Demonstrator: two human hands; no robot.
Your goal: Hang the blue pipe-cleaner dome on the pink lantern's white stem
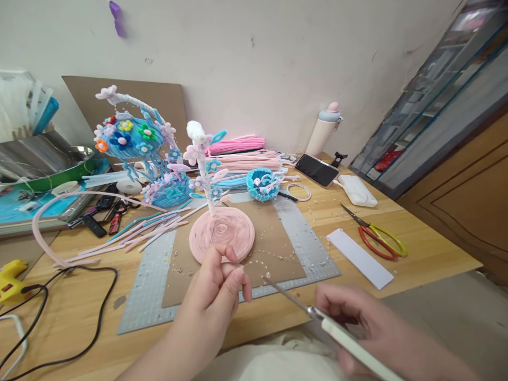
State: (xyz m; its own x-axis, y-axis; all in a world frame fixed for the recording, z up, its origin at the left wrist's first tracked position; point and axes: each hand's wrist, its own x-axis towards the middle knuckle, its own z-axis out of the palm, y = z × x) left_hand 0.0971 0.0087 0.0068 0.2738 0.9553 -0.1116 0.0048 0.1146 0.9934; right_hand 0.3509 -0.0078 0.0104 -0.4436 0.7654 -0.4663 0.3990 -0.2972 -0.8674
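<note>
My left hand (222, 288) is closed in a pinch in front of a flat, coiled pink disc (226, 227). Whatever lies between its thumb and finger is too small to make out. In my right hand (369, 323), slightly blurred, is a slender metal-tipped tool (349, 341) with a pale green handle, its thin tip pointing toward my left hand. A white-wrapped stem (204, 177) with fuzzy pink and blue flowers rises upright from the disc's far side. Beneath lies a brown board (273, 243) scattered with small clear beads, on a grey cutting mat (143, 301).
Behind stand a blue flower ornament (133, 138), bundled pipe cleaners (242, 159) and a small blue basket (262, 185). Rightward lie a phone (316, 169), red-and-yellow scissors (377, 233) and a white strip (360, 257). A yellow glue gun (11, 280) and black cable (113, 296) occupy the left.
</note>
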